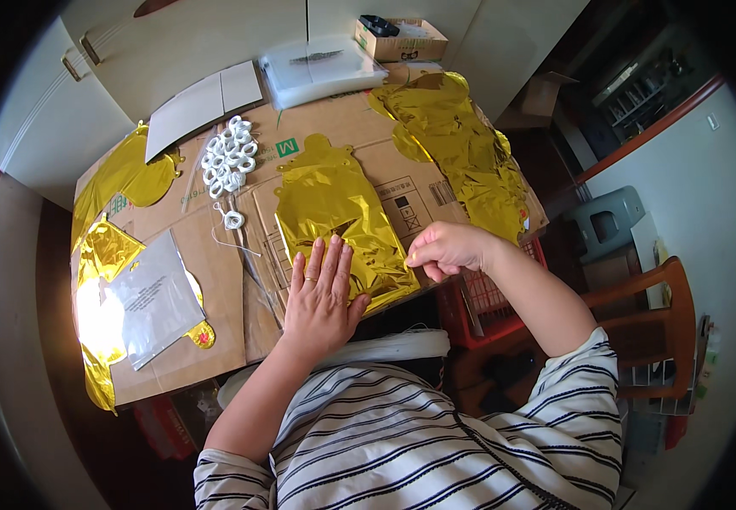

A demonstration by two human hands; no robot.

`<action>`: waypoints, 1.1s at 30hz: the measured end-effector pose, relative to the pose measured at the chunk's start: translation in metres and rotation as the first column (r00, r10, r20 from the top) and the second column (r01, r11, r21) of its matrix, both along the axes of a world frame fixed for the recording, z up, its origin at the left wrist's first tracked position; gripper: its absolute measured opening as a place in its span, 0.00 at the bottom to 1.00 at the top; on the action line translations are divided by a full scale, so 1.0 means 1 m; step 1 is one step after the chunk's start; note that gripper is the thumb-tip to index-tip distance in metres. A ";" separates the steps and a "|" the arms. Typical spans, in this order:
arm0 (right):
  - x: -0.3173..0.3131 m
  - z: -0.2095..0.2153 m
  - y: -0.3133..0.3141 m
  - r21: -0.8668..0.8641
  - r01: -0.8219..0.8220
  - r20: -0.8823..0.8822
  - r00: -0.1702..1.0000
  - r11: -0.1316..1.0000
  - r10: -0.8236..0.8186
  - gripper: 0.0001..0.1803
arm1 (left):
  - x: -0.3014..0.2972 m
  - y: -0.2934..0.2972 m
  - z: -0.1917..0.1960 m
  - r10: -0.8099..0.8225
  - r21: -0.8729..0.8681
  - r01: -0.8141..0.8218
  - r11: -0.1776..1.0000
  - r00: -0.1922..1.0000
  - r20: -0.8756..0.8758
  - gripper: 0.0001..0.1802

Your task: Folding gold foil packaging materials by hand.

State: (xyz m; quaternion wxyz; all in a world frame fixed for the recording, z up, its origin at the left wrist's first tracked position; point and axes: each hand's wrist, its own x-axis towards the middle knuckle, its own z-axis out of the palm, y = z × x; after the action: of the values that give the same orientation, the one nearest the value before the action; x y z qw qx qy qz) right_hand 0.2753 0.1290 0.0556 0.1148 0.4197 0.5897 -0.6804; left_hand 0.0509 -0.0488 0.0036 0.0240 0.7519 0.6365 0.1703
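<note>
A flat gold foil balloon (329,200) lies on the cardboard-covered table (215,255) in front of me. My left hand (321,293) rests palm down on its near end, fingers spread and pressing it flat. My right hand (444,248) pinches the balloon's right near edge between thumb and fingertips. A white cord (233,223) with a small loop lies just left of the balloon.
A pile of gold foil balloons (457,140) lies at the far right, more gold foil (117,183) at the left with a clear plastic bag (153,297). White plastic rings (227,157), grey card sheets (202,102), a bag stack (321,68), a small box (400,38). Red crate (491,302), wooden chair (653,323).
</note>
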 end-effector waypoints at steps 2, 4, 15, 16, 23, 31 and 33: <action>0.003 -0.006 -0.003 0.035 -0.020 0.016 1.000 0.999 0.020 0.10 | 0.000 -0.001 0.001 0.000 0.000 0.000 1.000 1.000 0.002 0.43; 0.002 -0.006 -0.007 0.057 0.039 -0.003 0.999 0.998 -0.039 0.10 | 0.001 -0.001 0.002 0.002 0.002 -0.002 1.000 1.000 0.026 0.43; 0.004 0.001 -0.020 0.068 0.025 0.001 1.000 0.997 -0.025 0.09 | 0.001 0.001 0.003 0.009 -0.024 -0.009 1.000 1.000 0.004 0.44; 0.006 0.002 -0.019 0.053 0.001 0.014 1.000 0.999 -0.002 0.09 | 0.001 0.001 0.002 0.011 -0.037 -0.011 0.999 1.000 -0.004 0.45; 0.008 0.003 -0.024 0.081 -0.046 0.049 0.998 0.996 0.042 0.08 | 0.001 0.001 0.005 0.006 -0.031 -0.006 1.000 1.000 0.007 0.42; 0.009 -0.003 -0.030 0.135 -0.004 0.060 0.998 0.991 -0.004 0.08 | 0.001 0.000 0.003 0.000 -0.025 0.000 1.000 1.000 0.007 0.43; 0.008 -0.004 -0.030 0.149 0.002 0.065 0.998 0.989 -0.012 0.08 | 0.001 0.000 0.003 0.000 -0.024 0.000 1.000 1.000 0.003 0.43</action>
State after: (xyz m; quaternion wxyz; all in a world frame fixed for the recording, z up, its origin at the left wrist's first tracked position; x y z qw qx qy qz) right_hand 0.2838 0.0986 0.0520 0.1000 0.4512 0.6332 -0.6208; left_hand 0.0516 -0.0485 0.0064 0.0340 0.7512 0.6385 0.1640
